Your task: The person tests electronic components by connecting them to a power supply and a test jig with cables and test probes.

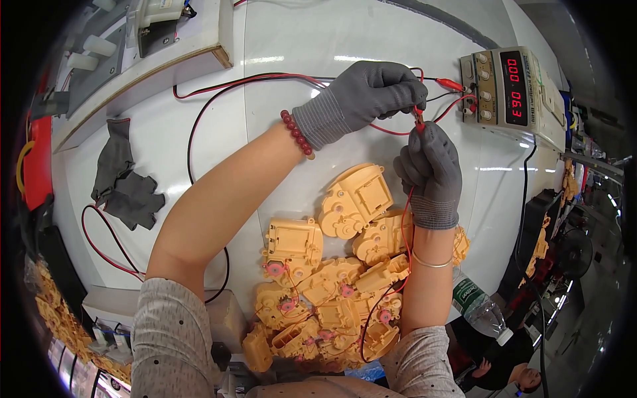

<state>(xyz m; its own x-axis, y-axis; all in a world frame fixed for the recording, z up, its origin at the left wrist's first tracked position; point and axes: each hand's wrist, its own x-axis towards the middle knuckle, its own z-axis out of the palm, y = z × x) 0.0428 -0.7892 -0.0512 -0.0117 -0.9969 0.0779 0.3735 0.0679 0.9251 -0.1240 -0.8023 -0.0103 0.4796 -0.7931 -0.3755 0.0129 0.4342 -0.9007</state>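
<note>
Here, gloved hands (371, 93) (430, 174) pinch red clip (419, 121) (wired)

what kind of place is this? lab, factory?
Likely a small-factory test bench: a bench power supply with red readouts, a heap of identical yellow plastic gearbox housings, and both gloved hands, left hand and right hand, at its red clip leads.

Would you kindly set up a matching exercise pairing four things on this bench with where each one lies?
Things:
1. power supply
2. spare gloves
3. yellow housings
4. bottle

Places:
A. left of the left forearm
B. below the hands, between the forearms
C. far right, by the wire clips
D. right of the right elbow

Pairs: 1-C, 2-A, 3-B, 4-D
</note>
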